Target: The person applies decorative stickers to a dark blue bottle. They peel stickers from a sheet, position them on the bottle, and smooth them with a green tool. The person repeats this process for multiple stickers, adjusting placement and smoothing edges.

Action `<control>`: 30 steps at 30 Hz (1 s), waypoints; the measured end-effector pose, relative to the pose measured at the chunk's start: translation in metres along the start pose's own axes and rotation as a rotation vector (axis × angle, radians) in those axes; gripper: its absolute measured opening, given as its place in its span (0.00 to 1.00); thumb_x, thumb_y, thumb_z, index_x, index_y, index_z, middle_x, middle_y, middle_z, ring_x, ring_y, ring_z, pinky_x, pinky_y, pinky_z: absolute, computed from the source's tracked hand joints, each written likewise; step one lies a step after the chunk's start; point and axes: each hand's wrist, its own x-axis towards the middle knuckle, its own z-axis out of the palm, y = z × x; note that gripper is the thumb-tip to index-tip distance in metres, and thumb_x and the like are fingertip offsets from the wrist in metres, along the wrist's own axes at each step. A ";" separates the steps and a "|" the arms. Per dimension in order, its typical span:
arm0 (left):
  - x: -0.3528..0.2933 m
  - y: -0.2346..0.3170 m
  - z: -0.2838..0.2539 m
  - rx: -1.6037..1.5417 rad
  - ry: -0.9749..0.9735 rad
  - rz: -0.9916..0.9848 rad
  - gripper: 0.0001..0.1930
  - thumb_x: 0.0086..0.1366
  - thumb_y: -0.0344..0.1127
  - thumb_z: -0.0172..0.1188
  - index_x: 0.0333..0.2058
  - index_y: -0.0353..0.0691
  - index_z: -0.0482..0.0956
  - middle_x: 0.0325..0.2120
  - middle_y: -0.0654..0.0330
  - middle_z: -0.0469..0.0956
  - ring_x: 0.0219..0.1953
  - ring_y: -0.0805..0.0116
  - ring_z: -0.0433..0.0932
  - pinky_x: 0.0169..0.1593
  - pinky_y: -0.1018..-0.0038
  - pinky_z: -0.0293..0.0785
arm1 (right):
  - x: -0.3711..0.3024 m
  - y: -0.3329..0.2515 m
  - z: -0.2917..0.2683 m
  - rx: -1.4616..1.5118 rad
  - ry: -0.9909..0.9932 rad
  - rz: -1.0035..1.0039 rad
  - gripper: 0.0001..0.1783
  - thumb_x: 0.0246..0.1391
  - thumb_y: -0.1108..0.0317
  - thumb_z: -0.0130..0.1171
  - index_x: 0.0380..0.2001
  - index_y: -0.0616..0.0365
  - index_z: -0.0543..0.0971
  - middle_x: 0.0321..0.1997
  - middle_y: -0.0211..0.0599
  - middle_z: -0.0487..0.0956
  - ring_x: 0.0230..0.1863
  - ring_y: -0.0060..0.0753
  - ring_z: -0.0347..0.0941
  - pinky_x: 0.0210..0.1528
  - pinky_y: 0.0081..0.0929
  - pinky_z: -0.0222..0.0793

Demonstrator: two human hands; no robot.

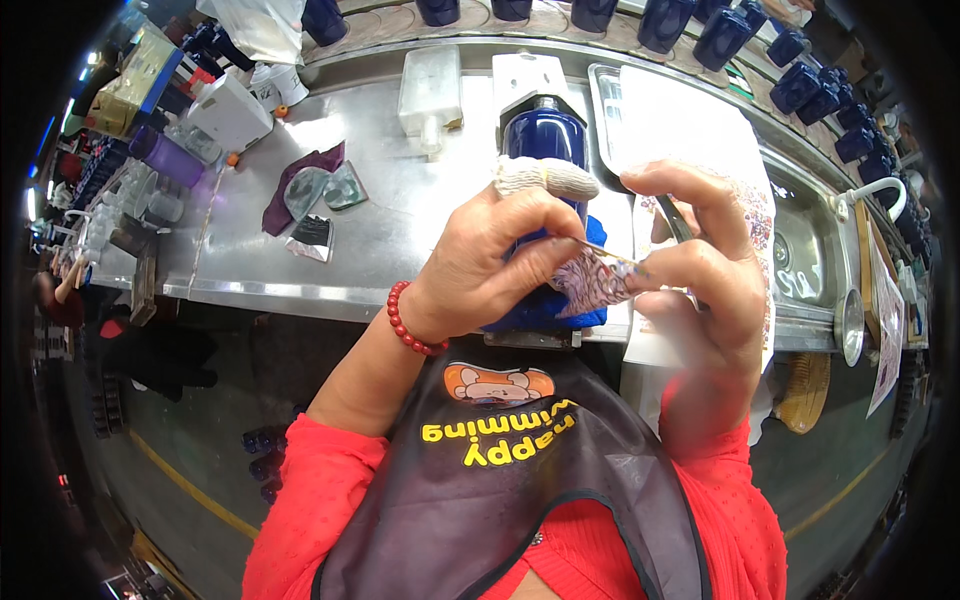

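Observation:
My left hand pinches a small patterned decal sheet between thumb and fingers. A cream knitted finger cover is on one of its fingers, and a red bead bracelet circles the wrist. At the sheet's other edge, my right hand is closed, its fingertips touching the sheet. A slim dark tweezers-like tool shows between its fingers; its tip is hidden. Beneath the hands a glossy dark blue bottle lies with its neck pointing away, partly covered by them. Blue cloth shows at its near end.
White sheets with patterned prints lie right of the bottle, beside a metal sink. A clear bottle lies behind. Purple and grey cloths rest on the steel bench at left. Blue bottles line the far conveyor.

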 end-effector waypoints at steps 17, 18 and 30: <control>-0.018 -0.038 0.009 -0.777 0.240 -0.132 0.08 0.73 0.33 0.56 0.45 0.38 0.77 0.45 0.58 0.78 0.52 0.71 0.76 0.57 0.73 0.72 | -0.009 0.038 0.071 -0.093 0.027 0.184 0.22 0.52 0.61 0.73 0.49 0.59 0.82 0.59 0.48 0.74 0.60 0.49 0.72 0.61 0.40 0.67; -0.019 -0.038 0.010 -0.836 0.209 -0.129 0.08 0.73 0.34 0.56 0.45 0.37 0.77 0.44 0.58 0.78 0.52 0.71 0.76 0.57 0.73 0.73 | -0.008 0.038 0.072 -0.085 0.022 0.173 0.20 0.52 0.62 0.72 0.46 0.59 0.83 0.59 0.47 0.75 0.60 0.49 0.72 0.60 0.40 0.67; -0.025 -0.044 0.010 -0.623 0.377 -0.076 0.16 0.72 0.43 0.59 0.46 0.33 0.76 0.45 0.56 0.76 0.52 0.67 0.77 0.58 0.70 0.72 | -0.011 0.038 0.061 -0.102 0.137 0.177 0.09 0.57 0.65 0.69 0.34 0.60 0.85 0.57 0.48 0.77 0.54 0.41 0.76 0.51 0.34 0.72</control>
